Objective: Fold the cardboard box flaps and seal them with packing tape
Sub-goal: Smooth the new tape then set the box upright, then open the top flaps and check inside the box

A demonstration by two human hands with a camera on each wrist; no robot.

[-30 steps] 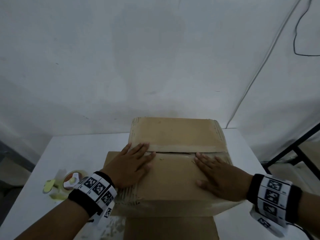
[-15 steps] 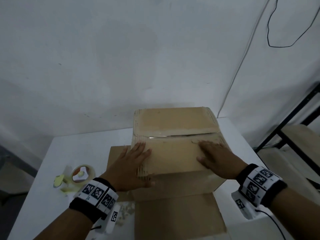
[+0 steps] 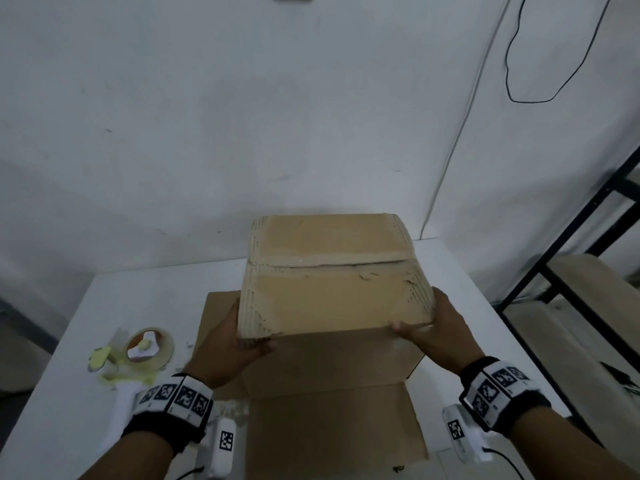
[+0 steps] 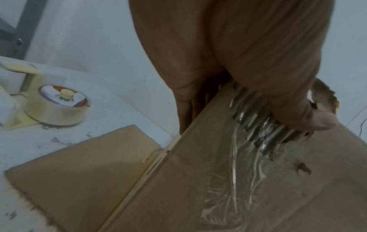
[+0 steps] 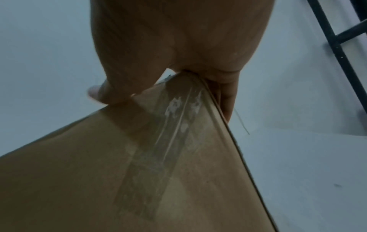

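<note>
A brown cardboard box (image 3: 332,299) stands on the white table, its two upper flaps folded flat and meeting at a seam across the top. Flaps at its base lie spread on the table to the left and toward me. My left hand (image 3: 239,344) grips the box's near left corner, thumb on the front face (image 4: 309,119), fingers on the left side. My right hand (image 3: 433,327) grips the near right corner the same way (image 5: 158,87). Old clear tape strips (image 4: 244,164) (image 5: 158,149) run down the front face. The tape roll (image 3: 149,348) (image 4: 59,106) sits on its dispenser at the left.
The white table (image 3: 104,306) ends at a white wall behind the box. A black metal frame (image 3: 571,244) with a wooden shelf stands at the right. A black cable (image 3: 512,81) hangs on the wall. Cardboard crumbs lie near the front left.
Both hands left the top flaps, slid down and now hold the box's near corners. The view has pulled back and turned, so the box looks farther away.
</note>
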